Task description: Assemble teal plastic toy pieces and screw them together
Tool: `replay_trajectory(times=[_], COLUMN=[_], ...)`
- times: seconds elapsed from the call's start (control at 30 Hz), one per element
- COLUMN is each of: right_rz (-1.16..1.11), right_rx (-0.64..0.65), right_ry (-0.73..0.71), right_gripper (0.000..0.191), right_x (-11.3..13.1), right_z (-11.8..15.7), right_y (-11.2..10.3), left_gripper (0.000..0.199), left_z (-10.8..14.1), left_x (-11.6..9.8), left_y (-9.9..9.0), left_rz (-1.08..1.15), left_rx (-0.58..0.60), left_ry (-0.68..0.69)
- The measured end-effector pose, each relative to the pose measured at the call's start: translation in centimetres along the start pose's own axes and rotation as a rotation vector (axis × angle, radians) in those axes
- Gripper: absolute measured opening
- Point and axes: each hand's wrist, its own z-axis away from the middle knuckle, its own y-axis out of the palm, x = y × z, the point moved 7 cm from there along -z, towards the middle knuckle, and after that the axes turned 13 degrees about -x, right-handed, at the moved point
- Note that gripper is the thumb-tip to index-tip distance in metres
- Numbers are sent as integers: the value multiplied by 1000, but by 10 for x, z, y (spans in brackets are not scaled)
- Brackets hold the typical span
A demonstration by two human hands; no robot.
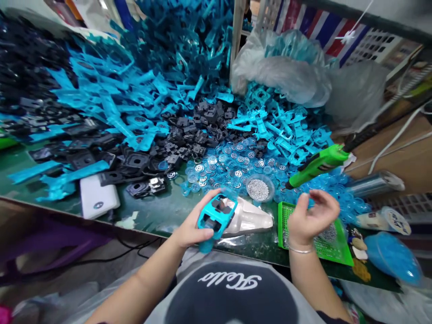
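My left hand (197,222) is closed round a bright blue plastic housing (213,216) with black inserts in its openings. The housing is tilted over the left end of a pale, tapered fixture (249,217) at the table's front. My right hand (312,213) is raised above a green mesh tray (282,225), fingers loosely curled and thumb apart; I see nothing in it. Just above that hand hangs a green electric screwdriver (319,165), apart from the fingers. Small metal pieces (327,234) lie in the tray, partly hidden by the hand.
Blue plastic parts (135,94) and black parts (202,126) are heaped at the back and left. Translucent blue discs (229,164) surround a round dish of tiny metal pieces (259,189). A white box-shaped object (98,197) lies at left, a blue bowl-like object (393,258) at right.
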Motion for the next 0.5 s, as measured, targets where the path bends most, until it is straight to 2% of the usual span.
replay_trajectory(times=[0.03,0.1,0.17,0.2,0.3,0.4,0.43,0.5], right_rz=[-28,-143,-294,-351,-362,-278,-270,-313], right_rx=[96,433,741,811,764,708,741,899], right_ry=[-21,-19,-4,-20,-193,-343,-343,-247], right_gripper=[38,48,60,63,62,71,72,67], right_x=[9,26,43,50,60,58,56,49], right_z=[6,27,51,59,68,70,70,70], right_y=[3,20,36,39,37,35,36,40], left_gripper=[107,104,108,107,87,63,58,52], left_z=[-6,-14,-20,-23,-30,-33,-32,-23], left_x=[-13,-32,-37,-36,-25,-11,-7,0], left_y=[10,30,48,54,65,74,74,67], left_rz=[-66,-129,-80,-39,9,53,81,103], left_rx=[38,131,212,212,113,48,42,27], left_ry=[78,173,143,104,3,-118,-166,-247])
